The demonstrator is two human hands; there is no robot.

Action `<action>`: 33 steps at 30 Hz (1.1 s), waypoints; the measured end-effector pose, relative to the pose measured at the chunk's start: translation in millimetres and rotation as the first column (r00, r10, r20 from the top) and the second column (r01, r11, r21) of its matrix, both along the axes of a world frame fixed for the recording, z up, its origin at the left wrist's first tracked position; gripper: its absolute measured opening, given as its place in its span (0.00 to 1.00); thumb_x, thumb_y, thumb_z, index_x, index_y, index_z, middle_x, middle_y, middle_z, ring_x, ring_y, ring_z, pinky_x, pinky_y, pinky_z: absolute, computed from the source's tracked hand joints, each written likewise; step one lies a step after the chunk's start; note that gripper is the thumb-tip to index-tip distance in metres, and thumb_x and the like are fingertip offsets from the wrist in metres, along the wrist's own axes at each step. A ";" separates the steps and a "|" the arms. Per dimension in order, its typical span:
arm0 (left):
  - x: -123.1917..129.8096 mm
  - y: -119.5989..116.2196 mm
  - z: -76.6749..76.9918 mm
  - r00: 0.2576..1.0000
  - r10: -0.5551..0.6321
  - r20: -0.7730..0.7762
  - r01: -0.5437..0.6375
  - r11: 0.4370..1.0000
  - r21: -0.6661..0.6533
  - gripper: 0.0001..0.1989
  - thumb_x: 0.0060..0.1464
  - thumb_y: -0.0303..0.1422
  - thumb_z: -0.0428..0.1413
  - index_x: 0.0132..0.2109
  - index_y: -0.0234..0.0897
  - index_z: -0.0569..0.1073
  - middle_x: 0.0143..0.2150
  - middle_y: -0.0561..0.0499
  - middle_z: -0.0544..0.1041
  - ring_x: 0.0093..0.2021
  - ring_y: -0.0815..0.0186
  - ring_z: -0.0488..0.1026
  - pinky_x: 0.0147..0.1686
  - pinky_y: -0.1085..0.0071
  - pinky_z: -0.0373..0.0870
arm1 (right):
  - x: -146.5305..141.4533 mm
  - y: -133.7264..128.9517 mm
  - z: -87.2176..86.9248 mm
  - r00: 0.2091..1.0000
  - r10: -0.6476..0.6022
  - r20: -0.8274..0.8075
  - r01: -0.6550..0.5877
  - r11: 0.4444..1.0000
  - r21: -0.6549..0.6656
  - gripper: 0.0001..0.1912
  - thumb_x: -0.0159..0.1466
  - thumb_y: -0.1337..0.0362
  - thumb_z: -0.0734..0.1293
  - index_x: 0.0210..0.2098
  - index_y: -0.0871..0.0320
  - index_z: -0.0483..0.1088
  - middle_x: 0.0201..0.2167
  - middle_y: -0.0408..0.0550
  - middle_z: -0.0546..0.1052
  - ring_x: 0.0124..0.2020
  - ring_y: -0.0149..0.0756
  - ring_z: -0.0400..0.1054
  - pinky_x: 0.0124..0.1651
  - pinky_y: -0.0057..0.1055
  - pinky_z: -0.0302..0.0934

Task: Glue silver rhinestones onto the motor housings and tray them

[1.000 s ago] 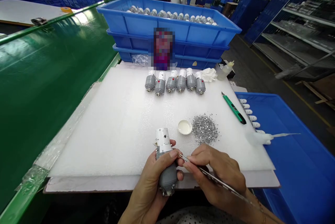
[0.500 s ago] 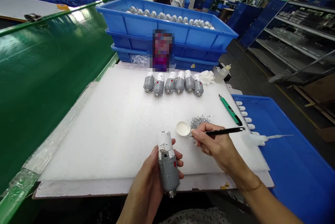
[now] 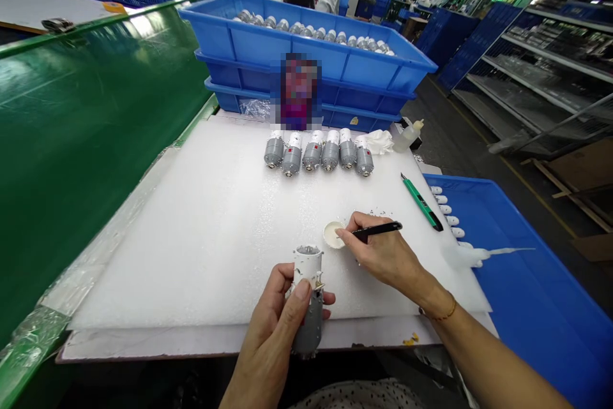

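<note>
Right grip back at the dish, model tipped toward the wearer

The biggest change is the right grip (image 3: pixel 383 256): a second ago its tool met the left fingers, and now it is clenched on the black-handled tool (image 3: pixel 380 229) at the dish's right edge. Smaller is the turn of the grey-and-white model (image 3: pixel 313 323) — its round top now faces the camera. It sits in the left grip (image 3: pixel 272 319), which is closed around it, thumb newly across the front. So the tool seems to be busy at the dish, while the model is simply held; the tip is too hidden to judge contact.

Beyond both grips, metal shelves (image 3: pixel 536 71) stand far right and a green panel (image 3: pixel 119 128) runs left. Stacked blue bins (image 3: pixel 249 45) rise ahead; a blue tray (image 3: pixel 527 307) lies right of the right grip. Between them is the white worktop (image 3: pixel 215 237) — six similar models (image 3: pixel 312 150) beyond the grips, a green knife (image 3: pixel 421 201) past the right one, the pale dish (image 3: pixel 325 237) at its fingertips, and silvery bits (image 3: pixel 380 213) just behind it.
</note>
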State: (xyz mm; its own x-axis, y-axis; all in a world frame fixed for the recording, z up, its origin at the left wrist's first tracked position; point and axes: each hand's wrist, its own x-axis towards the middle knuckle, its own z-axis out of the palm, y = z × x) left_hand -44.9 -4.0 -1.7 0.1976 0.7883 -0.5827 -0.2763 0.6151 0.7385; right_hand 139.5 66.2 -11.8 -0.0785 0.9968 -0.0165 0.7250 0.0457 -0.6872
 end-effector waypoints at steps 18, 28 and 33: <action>7.1 1.7 -3.0 0.998 0.037 -0.055 -0.033 0.996 0.079 0.15 0.58 0.45 0.56 0.43 0.39 0.67 0.35 0.48 0.78 0.30 0.66 0.72 0.28 0.70 0.65 | -6.5 -37.2 23.3 0.969 -0.013 -0.248 0.088 0.952 0.292 0.13 0.66 0.63 0.66 0.25 0.57 0.64 0.20 0.39 0.65 0.21 0.28 0.56 0.23 0.28 0.51; 13.3 -1.8 1.0 0.989 0.131 -0.064 -0.119 0.978 0.169 0.12 0.60 0.44 0.55 0.42 0.43 0.67 0.35 0.55 0.75 0.37 0.66 0.71 0.32 0.70 0.64 | -38.2 -60.1 21.2 0.838 0.086 -0.539 0.093 0.950 0.298 0.10 0.66 0.71 0.64 0.28 0.57 0.66 0.23 0.38 0.69 0.24 0.26 0.64 0.28 0.25 0.58; 14.2 -2.3 -2.5 0.988 0.152 -0.039 -0.146 0.979 0.141 0.15 0.58 0.46 0.57 0.43 0.42 0.67 0.36 0.53 0.76 0.38 0.66 0.72 0.33 0.69 0.65 | -40.2 -59.0 18.4 0.832 0.080 -0.549 0.107 0.948 0.300 0.10 0.67 0.71 0.64 0.29 0.57 0.66 0.22 0.38 0.69 0.24 0.25 0.64 0.28 0.24 0.59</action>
